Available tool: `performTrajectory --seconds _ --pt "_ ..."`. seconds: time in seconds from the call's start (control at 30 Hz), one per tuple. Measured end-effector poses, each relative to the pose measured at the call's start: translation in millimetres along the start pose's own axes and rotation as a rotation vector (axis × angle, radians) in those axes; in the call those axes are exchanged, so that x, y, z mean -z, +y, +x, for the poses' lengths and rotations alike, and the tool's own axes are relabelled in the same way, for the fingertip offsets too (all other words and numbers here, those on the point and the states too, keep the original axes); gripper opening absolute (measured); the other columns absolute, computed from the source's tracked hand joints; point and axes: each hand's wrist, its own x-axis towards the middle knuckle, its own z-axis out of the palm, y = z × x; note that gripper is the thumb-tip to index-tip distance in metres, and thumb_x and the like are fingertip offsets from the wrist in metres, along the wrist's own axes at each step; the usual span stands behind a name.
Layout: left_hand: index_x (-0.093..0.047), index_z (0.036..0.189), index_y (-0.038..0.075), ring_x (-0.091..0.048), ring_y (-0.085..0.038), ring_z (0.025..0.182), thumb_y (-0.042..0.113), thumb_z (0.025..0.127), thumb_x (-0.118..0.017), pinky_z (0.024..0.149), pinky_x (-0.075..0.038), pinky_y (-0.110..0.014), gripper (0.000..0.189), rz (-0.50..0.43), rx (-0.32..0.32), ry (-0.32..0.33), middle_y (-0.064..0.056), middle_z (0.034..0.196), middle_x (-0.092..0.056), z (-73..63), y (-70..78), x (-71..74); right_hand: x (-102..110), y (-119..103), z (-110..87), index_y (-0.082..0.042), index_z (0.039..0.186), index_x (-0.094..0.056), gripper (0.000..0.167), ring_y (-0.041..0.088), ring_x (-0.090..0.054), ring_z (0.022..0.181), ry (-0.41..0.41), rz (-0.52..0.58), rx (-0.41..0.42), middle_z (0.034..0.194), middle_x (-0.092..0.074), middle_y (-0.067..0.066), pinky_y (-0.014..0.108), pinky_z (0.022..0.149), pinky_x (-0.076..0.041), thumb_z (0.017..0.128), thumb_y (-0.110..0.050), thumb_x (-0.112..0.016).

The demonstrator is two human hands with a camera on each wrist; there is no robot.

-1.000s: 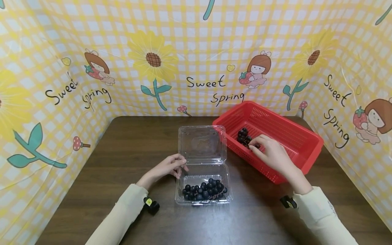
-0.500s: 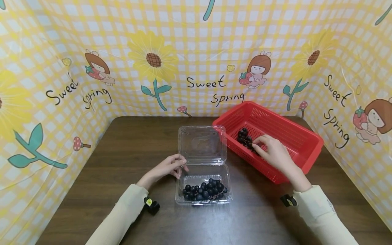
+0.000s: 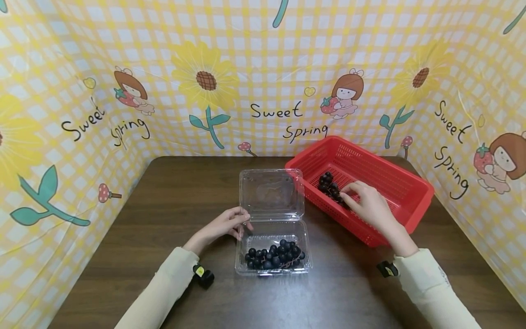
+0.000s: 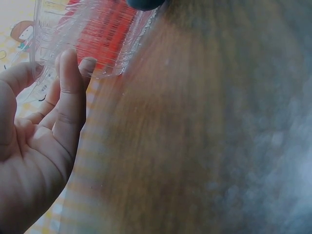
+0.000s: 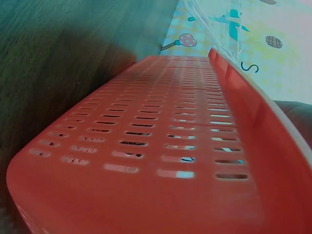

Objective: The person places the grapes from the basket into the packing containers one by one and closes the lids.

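A clear plastic clamshell box (image 3: 273,230) stands with its lid (image 3: 271,194) raised at the back. Dark grapes (image 3: 273,257) on stems lie in its front part. At the box's left side, near the hinge, my left hand (image 3: 226,223) pinches the plastic edge; in the left wrist view its thumb and fingers (image 4: 70,87) meet that edge. My right hand (image 3: 367,205) reaches into the red basket (image 3: 411,208), thumb and forefinger together at the near end of a smaller grape bunch (image 3: 327,182). The fingertips partly cover that end, so the exact grip is hard to see.
The basket stands at an angle at the back right, its corner behind the box's lid. Its slotted outer wall (image 5: 146,122) fills the right wrist view. A checked cloth (image 3: 263,68) rises round the back and sides of the brown table (image 3: 164,192).
My right hand has shifted slightly to the right inside the basket, so more of the grape bunch shows beside its fingertips. The left hand and the box have stayed put.
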Motion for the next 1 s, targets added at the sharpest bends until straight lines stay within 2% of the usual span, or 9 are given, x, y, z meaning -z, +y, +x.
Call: performTrajectory --seconds 0.17,0.47,1.0 --pt "-0.045 0.11 0.0 -0.058 -0.014 0.059 0.031 0.097 -0.048 0.056 -0.054 -0.03 0.033 -0.002 0.001 -0.002 -0.017 0.099 -0.066 -0.2 -0.1 0.4 1 0 0.2 -0.013 0.098 -0.066 0.016 0.023 -0.061 0.085 -0.009 -0.003 -0.013 0.099 -0.066 0.007 0.04 0.063 -0.052 0.089 -0.025 -0.064" --pt "-0.045 0.11 0.0 -0.058 -0.014 0.059 0.031 0.097 -0.048 0.056 -0.054 -0.03 0.034 -0.006 -0.003 -0.005 -0.019 0.1 -0.066 0.0 -0.8 0.7 1 1 1.5 -0.012 0.098 -0.066 0.015 0.023 -0.061 0.086 -0.023 -0.002 -0.021 0.099 -0.065 0.008 0.043 0.067 -0.053 0.088 -0.023 -0.064" --pt "-0.045 0.108 0.002 -0.058 -0.013 0.059 0.03 0.098 -0.048 0.055 -0.054 -0.03 0.03 -0.01 -0.023 -0.012 -0.019 0.099 -0.066 0.2 0.1 0.5 -2 16 3.3 -0.012 0.098 -0.066 0.016 0.024 -0.062 0.088 -0.053 -0.022 -0.078 0.097 -0.066 0.009 0.047 0.068 -0.052 0.088 -0.024 -0.064"
